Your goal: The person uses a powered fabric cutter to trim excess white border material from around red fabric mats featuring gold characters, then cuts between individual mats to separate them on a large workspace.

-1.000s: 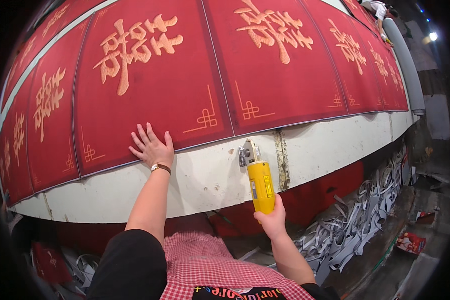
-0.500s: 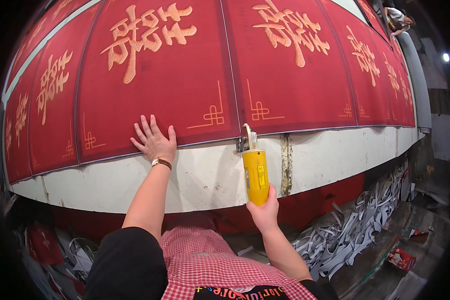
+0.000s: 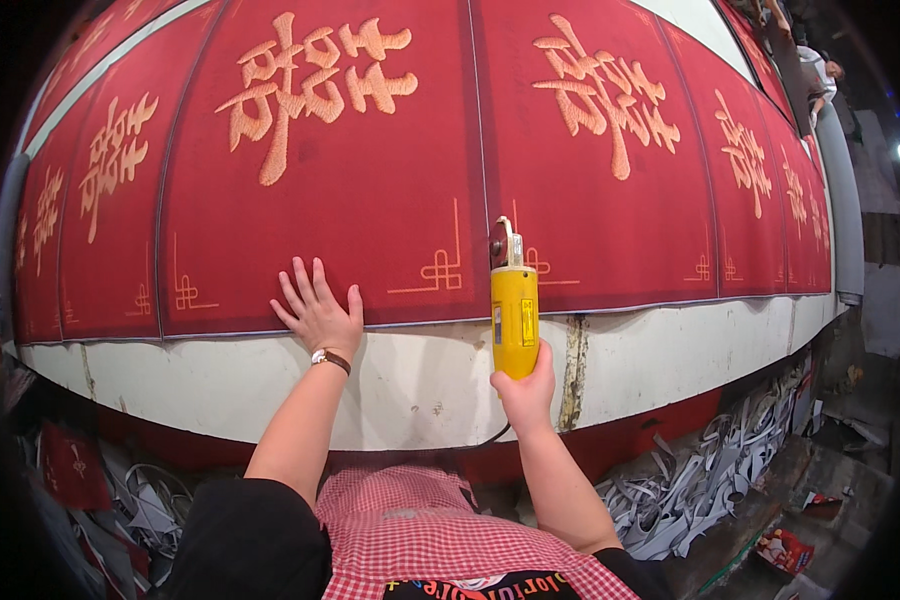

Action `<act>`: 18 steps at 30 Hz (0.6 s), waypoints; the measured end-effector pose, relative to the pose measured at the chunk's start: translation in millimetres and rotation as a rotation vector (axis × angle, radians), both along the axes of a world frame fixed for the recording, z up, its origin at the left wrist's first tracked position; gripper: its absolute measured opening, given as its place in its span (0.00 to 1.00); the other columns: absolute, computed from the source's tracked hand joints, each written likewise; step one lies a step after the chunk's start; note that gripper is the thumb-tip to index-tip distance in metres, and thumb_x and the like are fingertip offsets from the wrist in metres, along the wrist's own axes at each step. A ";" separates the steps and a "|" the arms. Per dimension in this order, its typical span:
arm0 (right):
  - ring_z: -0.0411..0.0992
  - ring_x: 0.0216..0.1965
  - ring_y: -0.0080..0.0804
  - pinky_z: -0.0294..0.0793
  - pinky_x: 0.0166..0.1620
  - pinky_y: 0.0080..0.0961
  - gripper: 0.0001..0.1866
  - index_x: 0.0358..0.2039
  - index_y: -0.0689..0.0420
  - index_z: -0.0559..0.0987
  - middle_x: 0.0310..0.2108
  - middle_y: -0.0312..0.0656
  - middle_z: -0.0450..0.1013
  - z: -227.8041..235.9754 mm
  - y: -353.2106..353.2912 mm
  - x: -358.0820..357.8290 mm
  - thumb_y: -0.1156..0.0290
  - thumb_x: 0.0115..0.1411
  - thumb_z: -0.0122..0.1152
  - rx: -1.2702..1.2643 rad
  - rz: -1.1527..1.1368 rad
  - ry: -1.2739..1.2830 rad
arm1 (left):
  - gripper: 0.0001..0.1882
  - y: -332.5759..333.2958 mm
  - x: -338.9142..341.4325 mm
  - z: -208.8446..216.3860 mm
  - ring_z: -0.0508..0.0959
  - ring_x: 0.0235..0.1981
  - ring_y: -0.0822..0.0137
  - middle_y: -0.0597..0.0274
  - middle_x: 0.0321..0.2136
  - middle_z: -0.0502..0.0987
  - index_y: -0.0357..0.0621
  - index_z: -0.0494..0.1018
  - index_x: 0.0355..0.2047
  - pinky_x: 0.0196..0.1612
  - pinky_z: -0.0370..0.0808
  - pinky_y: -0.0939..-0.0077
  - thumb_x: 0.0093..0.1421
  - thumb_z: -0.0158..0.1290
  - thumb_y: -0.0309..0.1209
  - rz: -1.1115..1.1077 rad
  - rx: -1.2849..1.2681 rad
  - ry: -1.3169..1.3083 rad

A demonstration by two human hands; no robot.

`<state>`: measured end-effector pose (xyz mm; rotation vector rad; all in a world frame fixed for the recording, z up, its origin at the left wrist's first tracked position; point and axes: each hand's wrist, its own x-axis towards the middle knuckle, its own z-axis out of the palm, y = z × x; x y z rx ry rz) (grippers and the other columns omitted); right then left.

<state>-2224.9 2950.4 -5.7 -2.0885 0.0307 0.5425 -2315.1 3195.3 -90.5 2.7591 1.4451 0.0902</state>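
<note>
A wide red printed sheet [image 3: 370, 240] with orange characters and corner motifs covers most of the table. Pressed flat on it near its front edge, fingers spread, is my left hand [image 3: 324, 318], with a watch [image 3: 331, 360] on the wrist. My right hand [image 3: 526, 390] wraps round the yellow body of an electric rotary cutter [image 3: 515, 318]. The cutter's round blade and guard stand at the dark seam between two printed panels, inside the sheet's front edge. A dark cord trails from below the cutter.
The white table edge [image 3: 410, 375] runs in front of the sheet. Pale trimmed strips [image 3: 695, 485] heap on the floor at right, and more scraps [image 3: 155, 500] lie at lower left. A grey roll [image 3: 838, 200] sits at the table's right end. Another person [image 3: 818, 80] is at far right.
The cutter in my right hand has moved forward, away from me, from the sheet's front edge along the seam. My left hand stays flat on the sheet. The view has shifted slightly.
</note>
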 end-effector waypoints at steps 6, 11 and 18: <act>0.73 0.41 0.38 0.71 0.46 0.30 0.30 0.49 0.61 0.65 0.39 0.47 0.74 -10.8 29.2 33.8 0.77 0.42 0.60 0.077 -0.016 -0.004 | 0.37 1.3 -2.7 -0.7 0.43 0.68 0.50 0.58 0.67 0.46 0.51 0.55 0.63 0.64 0.37 0.39 0.55 0.47 0.49 -0.012 -0.032 -0.034; 0.73 0.40 0.37 0.71 0.45 0.30 0.30 0.48 0.62 0.65 0.38 0.47 0.74 -17.6 50.0 64.8 0.76 0.42 0.60 0.107 -0.017 -0.002 | 0.34 3.0 -2.9 -0.6 0.46 0.67 0.51 0.57 0.66 0.50 0.51 0.59 0.61 0.64 0.37 0.40 0.54 0.50 0.47 -0.029 -0.055 -0.103; 0.74 0.39 0.39 0.72 0.44 0.31 0.29 0.47 0.63 0.65 0.38 0.49 0.74 -26.4 87.9 111.0 0.75 0.42 0.61 0.088 -0.016 0.007 | 0.25 70.7 58.1 -2.9 0.54 0.63 0.50 0.54 0.62 0.56 0.48 0.63 0.56 0.63 0.41 0.41 0.60 0.46 0.45 0.232 -0.047 -0.442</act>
